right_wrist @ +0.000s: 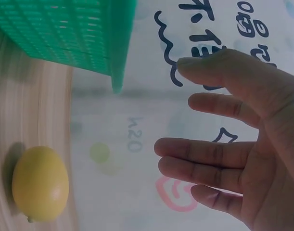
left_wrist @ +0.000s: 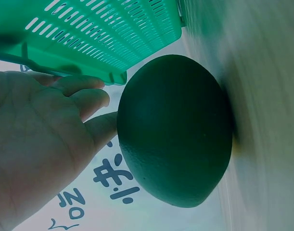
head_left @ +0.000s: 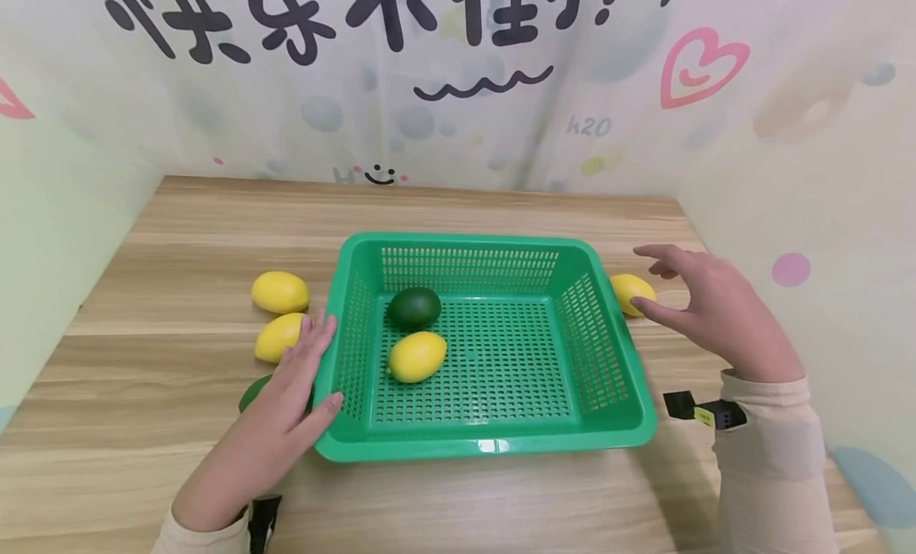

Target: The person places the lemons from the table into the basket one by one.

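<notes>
A green plastic basket (head_left: 494,446) stands on the table, holding a dark green fruit (head_left: 414,308) and a yellow lemon (head_left: 417,357) in its left part. My left hand (head_left: 275,419) rests with extended fingers on the basket's left rim. Under and beside that hand is another dark green fruit (left_wrist: 174,131), large in the left wrist view. My right hand (head_left: 723,311) hovers with parted fingers over a lemon (head_left: 633,294) outside the basket's right side; the right wrist view shows a gap between the hand (right_wrist: 243,139) and that lemon (right_wrist: 40,184).
Two more lemons, one farther back (head_left: 281,292) and one nearer (head_left: 279,338), lie left of the basket on the wooden table (head_left: 143,395). A printed curtain (head_left: 458,133) with writing hangs behind the table, and pale walls flank both sides.
</notes>
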`<state>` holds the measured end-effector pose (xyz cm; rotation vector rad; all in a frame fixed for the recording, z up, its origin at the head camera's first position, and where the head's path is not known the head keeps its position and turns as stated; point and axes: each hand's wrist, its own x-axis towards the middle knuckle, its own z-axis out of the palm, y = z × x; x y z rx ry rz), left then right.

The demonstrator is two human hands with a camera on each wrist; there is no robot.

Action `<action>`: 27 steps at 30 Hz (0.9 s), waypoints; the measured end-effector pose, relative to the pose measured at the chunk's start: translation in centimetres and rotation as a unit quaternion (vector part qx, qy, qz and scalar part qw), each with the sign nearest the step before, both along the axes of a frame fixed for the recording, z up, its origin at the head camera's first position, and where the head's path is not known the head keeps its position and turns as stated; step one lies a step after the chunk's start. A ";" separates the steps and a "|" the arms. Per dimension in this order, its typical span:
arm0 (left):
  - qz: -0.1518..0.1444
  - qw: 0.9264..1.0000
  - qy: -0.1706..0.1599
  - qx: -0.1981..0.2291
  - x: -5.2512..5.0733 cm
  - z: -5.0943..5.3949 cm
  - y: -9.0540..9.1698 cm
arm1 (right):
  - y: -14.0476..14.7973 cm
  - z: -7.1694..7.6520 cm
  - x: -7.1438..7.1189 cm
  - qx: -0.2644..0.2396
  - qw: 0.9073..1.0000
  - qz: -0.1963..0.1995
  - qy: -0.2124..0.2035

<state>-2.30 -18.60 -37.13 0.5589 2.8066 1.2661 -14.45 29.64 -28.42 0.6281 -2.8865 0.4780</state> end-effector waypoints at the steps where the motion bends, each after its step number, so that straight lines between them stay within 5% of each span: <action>1: 0.000 1.000 -0.002 -0.001 0.0 0.0 0.0 | 0.1 -0.1 0.0 0.001 1.000 0.000 -0.002; 27: 0.003 1.000 -0.016 -0.004 0.1 0.1 0.0 | 2.5 -3.4 -2.2 0.026 0.998 -0.013 -0.050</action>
